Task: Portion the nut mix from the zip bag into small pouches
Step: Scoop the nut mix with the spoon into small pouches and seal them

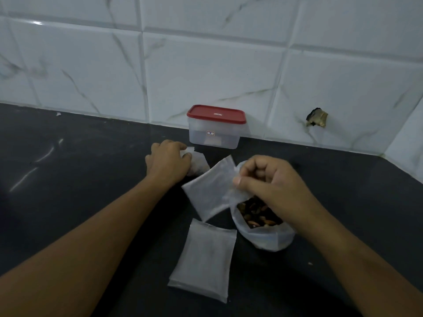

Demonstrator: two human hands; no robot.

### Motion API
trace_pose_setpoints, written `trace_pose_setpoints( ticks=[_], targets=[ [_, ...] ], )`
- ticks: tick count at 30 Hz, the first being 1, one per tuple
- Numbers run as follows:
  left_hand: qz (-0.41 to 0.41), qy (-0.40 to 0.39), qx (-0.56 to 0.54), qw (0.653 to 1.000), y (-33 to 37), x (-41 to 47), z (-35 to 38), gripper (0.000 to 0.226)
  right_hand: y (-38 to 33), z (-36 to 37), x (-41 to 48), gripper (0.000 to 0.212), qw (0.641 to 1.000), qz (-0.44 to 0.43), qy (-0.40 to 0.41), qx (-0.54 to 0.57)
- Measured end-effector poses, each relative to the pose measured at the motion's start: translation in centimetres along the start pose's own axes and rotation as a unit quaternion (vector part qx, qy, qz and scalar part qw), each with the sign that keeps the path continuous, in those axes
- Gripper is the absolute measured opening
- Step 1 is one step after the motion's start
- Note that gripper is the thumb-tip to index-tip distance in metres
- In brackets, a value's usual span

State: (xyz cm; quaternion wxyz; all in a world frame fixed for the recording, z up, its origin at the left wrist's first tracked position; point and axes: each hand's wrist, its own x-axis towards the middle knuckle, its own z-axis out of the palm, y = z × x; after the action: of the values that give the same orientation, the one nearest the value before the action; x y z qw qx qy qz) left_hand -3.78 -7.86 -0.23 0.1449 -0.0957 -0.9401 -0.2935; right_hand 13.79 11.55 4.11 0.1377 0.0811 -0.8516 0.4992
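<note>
Clear plastic zip bag of brown nut mix (263, 236) right of centre on black counter (80, 179), right hand (267, 184) just above it, fingers (239, 180) pinching flat translucent pouch (208, 191) by its edge, left hand (168, 162) curled over another small pouch (199, 164) at centre.

Bare counter (68, 179) lies left; red-lidded container (216, 126) blocks the wall side.

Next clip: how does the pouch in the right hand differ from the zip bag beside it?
The zip bag stands open on the counter with nuts showing inside. The pouch is flat, with no nuts showing. The zip bag sits bulging on its base, while the pouch is tilted and pinched at its edge by the right hand. Both are cloudy, translucent plastic.
</note>
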Motion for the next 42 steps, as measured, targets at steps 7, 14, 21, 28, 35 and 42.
trace_pose_setpoints(
  ticks=[7,14,21,28,35,42],
  targets=[
    [0.111,0.144,-0.123,0.976,1.7,-1.2,-1.0,0.025,1.4,-1.2,0.8,0.008,0.982,0.104,0.137,0.082],
    [0.22,-0.133,-0.412,0.874,6.6,-5.9,-1.1,0.013,1.7,-0.7,0.6,0.014,0.982,0.081,0.142,0.092],
    [0.184,-0.181,-0.475,0.841,6.9,-5.9,-0.8,0.026,1.6,-0.7,0.6,0.007,0.991,0.034,0.09,0.096],
    [0.144,-0.213,-0.476,0.841,6.9,-6.0,-0.5,0.025,2.0,-0.8,0.6,0.011,0.99,0.019,0.086,0.106],
    [0.129,-0.237,-0.491,0.828,7.0,-5.9,-0.5,0.026,2.2,-0.8,0.7,0.011,0.986,0.03,0.091,0.135],
    [0.129,-0.238,-0.497,0.824,6.9,-6.1,-0.2,0.019,2.4,-0.8,0.9,0.016,0.976,0.073,0.09,0.187]
  ],
)
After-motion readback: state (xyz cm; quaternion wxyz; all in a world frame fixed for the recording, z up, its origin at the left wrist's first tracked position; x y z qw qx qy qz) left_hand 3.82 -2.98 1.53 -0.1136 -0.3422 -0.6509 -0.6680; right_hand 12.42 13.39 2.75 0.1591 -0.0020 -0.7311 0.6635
